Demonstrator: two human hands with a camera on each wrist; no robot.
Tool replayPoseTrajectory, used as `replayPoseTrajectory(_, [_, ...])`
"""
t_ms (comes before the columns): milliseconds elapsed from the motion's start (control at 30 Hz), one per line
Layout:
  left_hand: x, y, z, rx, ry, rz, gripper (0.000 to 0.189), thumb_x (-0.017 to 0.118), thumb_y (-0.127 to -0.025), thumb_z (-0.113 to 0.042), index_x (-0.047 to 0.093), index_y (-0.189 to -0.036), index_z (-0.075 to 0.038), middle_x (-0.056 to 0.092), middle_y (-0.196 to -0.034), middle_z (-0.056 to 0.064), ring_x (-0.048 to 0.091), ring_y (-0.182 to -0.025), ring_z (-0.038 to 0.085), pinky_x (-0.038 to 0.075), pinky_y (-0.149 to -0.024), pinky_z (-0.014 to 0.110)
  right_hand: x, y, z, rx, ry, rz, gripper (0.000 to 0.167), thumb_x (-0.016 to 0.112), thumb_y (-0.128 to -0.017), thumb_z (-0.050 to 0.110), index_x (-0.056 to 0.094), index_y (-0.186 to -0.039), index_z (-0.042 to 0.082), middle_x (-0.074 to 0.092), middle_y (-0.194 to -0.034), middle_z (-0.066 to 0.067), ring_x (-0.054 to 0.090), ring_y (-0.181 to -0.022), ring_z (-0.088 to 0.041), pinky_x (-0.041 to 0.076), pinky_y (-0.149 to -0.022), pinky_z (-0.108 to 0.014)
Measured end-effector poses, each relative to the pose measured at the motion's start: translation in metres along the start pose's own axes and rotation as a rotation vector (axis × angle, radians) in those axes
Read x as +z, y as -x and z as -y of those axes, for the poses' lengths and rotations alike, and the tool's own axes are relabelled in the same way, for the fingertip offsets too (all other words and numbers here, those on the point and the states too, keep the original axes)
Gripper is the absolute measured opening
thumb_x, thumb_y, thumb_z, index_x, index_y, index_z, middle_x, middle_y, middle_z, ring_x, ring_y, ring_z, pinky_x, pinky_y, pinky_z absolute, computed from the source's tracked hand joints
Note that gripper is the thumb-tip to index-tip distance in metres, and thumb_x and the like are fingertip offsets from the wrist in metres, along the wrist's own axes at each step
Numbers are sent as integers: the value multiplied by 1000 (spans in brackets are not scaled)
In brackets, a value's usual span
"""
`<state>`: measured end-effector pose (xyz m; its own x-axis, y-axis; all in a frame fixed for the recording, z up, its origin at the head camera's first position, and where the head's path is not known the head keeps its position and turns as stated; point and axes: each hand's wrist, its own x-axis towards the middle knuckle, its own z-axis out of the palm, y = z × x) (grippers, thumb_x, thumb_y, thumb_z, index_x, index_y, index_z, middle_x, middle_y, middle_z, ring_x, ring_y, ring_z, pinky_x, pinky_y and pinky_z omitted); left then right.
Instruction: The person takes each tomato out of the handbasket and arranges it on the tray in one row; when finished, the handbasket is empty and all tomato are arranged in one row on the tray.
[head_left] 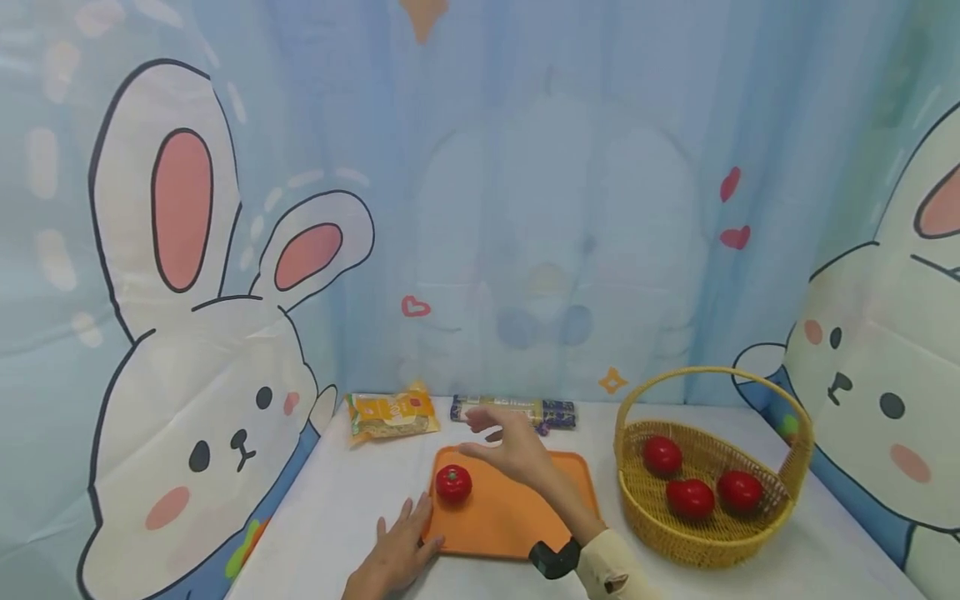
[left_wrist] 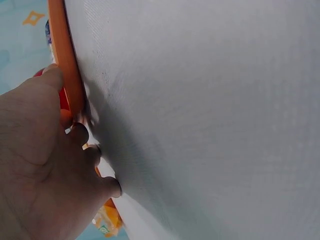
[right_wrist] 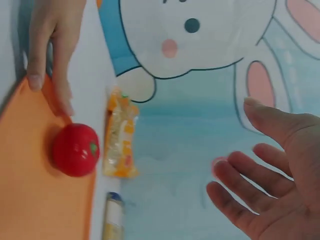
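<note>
My left hand [head_left: 397, 546] rests at the near left corner of an orange tray [head_left: 510, 517], its fingers stretched forward along the side. In the left wrist view the thumb lies against the tray's rim [left_wrist: 67, 60]. A round red tomato [head_left: 453, 484] with a small green top sits on the tray's left part, just beyond that hand. Over the tray my right hand [head_left: 510, 446] hovers with its fingers spread and loosely bent. Nothing lies between those fingers [right_wrist: 250, 195] in the right wrist view.
Right of the tray stands a yellow wicker basket [head_left: 637, 512] with a tall handle and three red round items [head_left: 690, 498] inside. Behind the tray lie an orange-yellow food packet [head_left: 393, 417] and a dark blue wrapped package [head_left: 558, 414]. A rabbit-print curtain [head_left: 555, 208] closes off the back.
</note>
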<state>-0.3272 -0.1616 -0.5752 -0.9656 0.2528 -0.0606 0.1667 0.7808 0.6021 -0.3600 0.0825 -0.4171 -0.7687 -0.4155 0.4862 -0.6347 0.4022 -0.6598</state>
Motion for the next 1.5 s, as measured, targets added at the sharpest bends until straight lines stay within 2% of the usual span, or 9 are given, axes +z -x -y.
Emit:
replayPoseTrajectory(200, [1,-3,6,9,-2,4,89,61,-104,-60,37,-166,-1,33,-174,20,22,-162,49,1,-119,86,-50,21,16,-62,83,130,29,87,-94,24,75,-116,8,78,-105,-2,75,-97,-26,66,-85,-42])
replayPoseTrajectory(333, [-3,0,-2,-12,-15,18,86,62,-105,-56,36,-166,-1,32,-174,20,22,-162,49,0,-121,84,-92,41,14,-73,82,219,28,85,-96,26,76,-116,9,78,-106,0,75,-97,-21,65,-84,-35])
replayPoseTrajectory(433, [-7,4,-10,-37,-25,30,83,64,-106,-51,37,-166,0,32,-174,21,21,-162,49,0,-121,84,-127,56,8,-28,52,273,29,83,-98,25,75,-119,7,78,-108,-1,76,-99,-18,65,-84,-32])
replayPoseTrajectory(600, [-9,6,-16,-46,-43,39,78,65,-107,-45,39,-165,0,34,-173,22,22,-161,50,2,-120,85,-180,77,-18,98,58,355,29,82,-98,20,74,-120,4,78,-108,-2,75,-97,-12,65,-83,-28])
replayPoseTrajectory(767, [-10,5,-15,-50,-40,40,78,66,-107,-45,39,-165,0,33,-173,22,21,-162,50,1,-120,85,-208,88,-66,164,82,408,31,83,-96,14,73,-121,-2,78,-110,-7,74,-96,-11,63,-81,-26])
replayPoseTrajectory(933, [-11,4,-14,-60,-29,55,79,64,-107,-46,37,-166,-1,31,-174,21,19,-162,50,0,-121,84,-221,90,-110,272,126,357,40,86,-92,11,71,-122,-11,77,-111,-16,76,-97,-22,65,-81,-32])
replayPoseTrajectory(1200, [-4,5,-10,-55,-17,40,81,64,-106,-50,39,-165,-1,33,-174,20,21,-162,50,1,-121,84,-215,92,-164,510,292,115,60,89,-91,22,64,-131,-16,71,-121,-32,70,-110,-46,63,-91,-56])
replayPoseTrajectory(1333, [-1,5,-9,-67,-19,42,80,67,-105,-47,40,-165,-1,36,-173,20,23,-161,50,2,-121,85,-207,98,-183,575,286,42,64,89,-90,20,60,-132,-19,66,-126,-39,65,-115,-56,62,-91,-59])
replayPoseTrajectory(1500, [-5,2,-11,-73,-16,33,78,68,-105,-44,40,-165,-1,37,-172,20,23,-161,51,3,-119,86,-203,96,-196,631,238,-8,66,87,-90,16,56,-135,-21,60,-131,-44,61,-119,-58,59,-94,-63])
